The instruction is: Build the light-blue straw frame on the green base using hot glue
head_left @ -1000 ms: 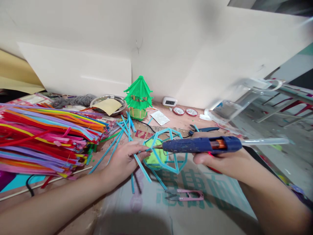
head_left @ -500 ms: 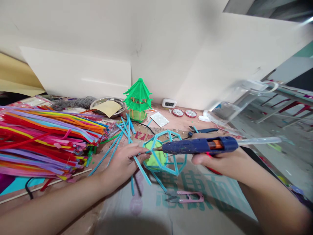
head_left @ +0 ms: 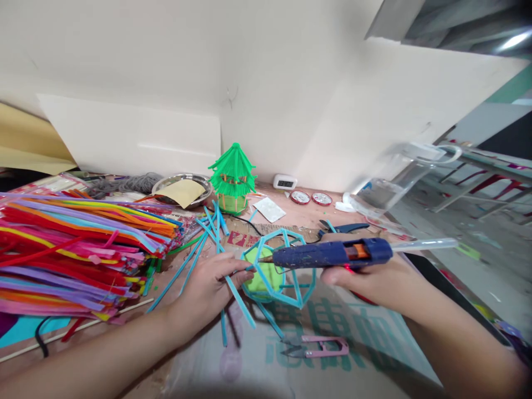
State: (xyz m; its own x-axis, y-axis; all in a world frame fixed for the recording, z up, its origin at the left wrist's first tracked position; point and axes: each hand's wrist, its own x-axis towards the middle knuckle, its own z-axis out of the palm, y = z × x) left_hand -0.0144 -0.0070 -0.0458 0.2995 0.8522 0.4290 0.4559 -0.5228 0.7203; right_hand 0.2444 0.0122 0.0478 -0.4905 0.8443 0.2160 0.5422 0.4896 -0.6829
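Observation:
My right hand (head_left: 366, 280) grips a dark blue hot glue gun (head_left: 311, 253), with a clear glue stick poking out of its back. The metal nozzle points left, at the left side of a light blue open frame (head_left: 298, 302) of fuzzy pipe cleaner strips. Whether the tip touches the frame I cannot tell. My left hand (head_left: 214, 280) pinches a blue pipe cleaner piece at that left side, thumb and forefinger together. A loose blue pipe cleaner (head_left: 241, 303) slants out below those fingers. A light green round piece (head_left: 264, 277) shows within the frame.
Colourful pipe cleaners (head_left: 78, 244) are heaped at left. Behind stand a green-roofed small pavilion (head_left: 233, 177), a metal bowl (head_left: 203, 183) and a white digital clock (head_left: 285, 181). Pink thread snips (head_left: 324, 346) lie in front, pliers (head_left: 344, 228) behind the gun. A clear jug (head_left: 386, 191) stands at right.
The whole view has shifted slightly, with the scene sitting lower in the picture. Both hands keep their holds, and the glue gun stays at the frame's left side.

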